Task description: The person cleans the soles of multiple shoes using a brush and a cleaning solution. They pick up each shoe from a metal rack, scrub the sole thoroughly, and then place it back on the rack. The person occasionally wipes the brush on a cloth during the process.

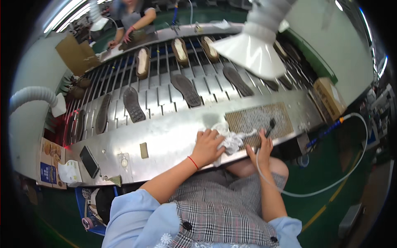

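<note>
Beyond hands [209, 145], 2 soles [186, 89].

Workshop interior. A steel bench [173, 144] carries a slatted conveyor [165, 89] along its far side, loaded with soles [186, 90]. A white hood [252, 47] hangs overhead. The floor [331, 182] is green with a yellow line [326, 204]. Strip lights [72, 14] run upper left. Cartons [76, 53] stand far left.

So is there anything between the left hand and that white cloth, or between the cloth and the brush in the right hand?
Nothing visible. The left hand already rests on the white cloth, which is bunched on the steel bench edge beside the mesh grille. The right hand holds the dark brush just right of the cloth, with no object between them.
</note>
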A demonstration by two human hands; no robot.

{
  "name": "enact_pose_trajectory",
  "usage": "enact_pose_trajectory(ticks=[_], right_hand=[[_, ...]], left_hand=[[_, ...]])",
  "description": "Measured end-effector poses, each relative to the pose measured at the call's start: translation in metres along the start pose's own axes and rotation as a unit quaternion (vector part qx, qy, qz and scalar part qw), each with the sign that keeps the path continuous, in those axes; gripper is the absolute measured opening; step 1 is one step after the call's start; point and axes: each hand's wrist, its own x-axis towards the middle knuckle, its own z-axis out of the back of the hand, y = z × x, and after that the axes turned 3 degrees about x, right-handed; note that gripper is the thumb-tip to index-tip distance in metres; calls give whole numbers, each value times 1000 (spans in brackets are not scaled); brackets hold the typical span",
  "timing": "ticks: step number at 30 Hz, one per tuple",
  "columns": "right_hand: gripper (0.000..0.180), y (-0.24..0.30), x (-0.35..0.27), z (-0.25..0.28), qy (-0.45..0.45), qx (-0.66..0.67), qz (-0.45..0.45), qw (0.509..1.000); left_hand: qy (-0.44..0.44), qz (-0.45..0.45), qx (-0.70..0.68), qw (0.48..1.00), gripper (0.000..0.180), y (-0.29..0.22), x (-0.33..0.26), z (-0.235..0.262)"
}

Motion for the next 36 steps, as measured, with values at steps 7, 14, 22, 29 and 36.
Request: enact_pose_trajectory(ticks=[7, 14, 22, 29, 36], right_hand=[[76, -6, -5, -3, -18, 13, -5, 1000], [79, -3, -5, -3, -22, 31, -22, 999], [77, -1, -1, -3, -34, 23, -10, 999], [75, 2, -7, 1, -19, 18, -42, 999], [77, 12, -4, 4, -22, 24, -49, 998]], left_hand=[[36, -6, -36, 999, 38, 9, 11, -6], [52, -1, -47, 998, 45, 10, 6, -3], [80, 151, 0, 985, 72, -30, 20, -2], [34, 19, 21, 999, 31, -19, 8, -14], [143, -69, -32, 987, 37, 3, -56, 31]])
